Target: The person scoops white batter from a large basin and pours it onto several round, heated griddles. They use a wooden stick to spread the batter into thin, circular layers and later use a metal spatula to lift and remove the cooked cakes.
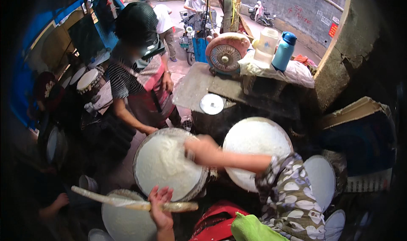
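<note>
A round tub (139,174) of white, paste-like stuff stands before me, its surface churned near the middle. Over its right side is my right hand (203,150), blurred and with fingers curled; whether it holds something cannot be made out. My left hand (161,206), palm turned up, holds a long pale wooden stick (127,203) near its thicker end. The stick slants out to the left, above a second white-filled tub (127,220). Another round vessel with a white surface (254,136) sits behind my right forearm.
A person in a striped top and apron (143,85) stands across from me, one hand at the tub's far rim. A metal lid (211,103), a pink fan (225,55) and a blue bottle (284,52) are on the counter. Cardboard (353,114) leans at right; another person's arm (54,206) shows at lower left.
</note>
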